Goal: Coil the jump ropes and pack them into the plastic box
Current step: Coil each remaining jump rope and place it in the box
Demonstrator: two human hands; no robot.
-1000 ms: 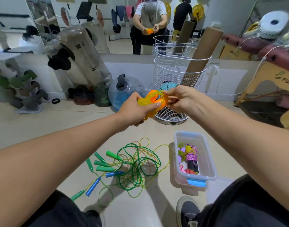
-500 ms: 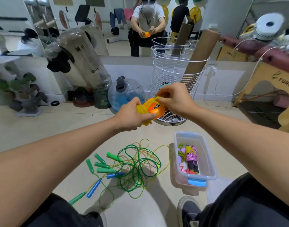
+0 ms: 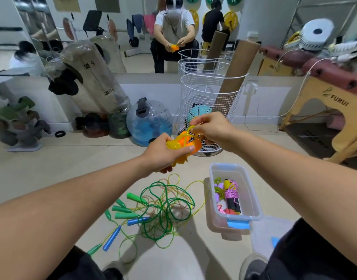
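We see the left hand (image 3: 163,153) gripping the coiled yellow jump rope (image 3: 184,143) with orange handles; the right hand (image 3: 212,128) pinches its free loop above the bundle, over the plastic box (image 3: 252,199).

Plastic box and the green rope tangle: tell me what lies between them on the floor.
Head view: mostly bare floor between box and tangle; only a thin yellow rope loop reaches toward the box.

I see a gym room: wall mirror (image 3: 133,37), weight plates (image 3: 230,18), dumbbell rack (image 3: 15,122), water-filled weight bag (image 3: 149,122).
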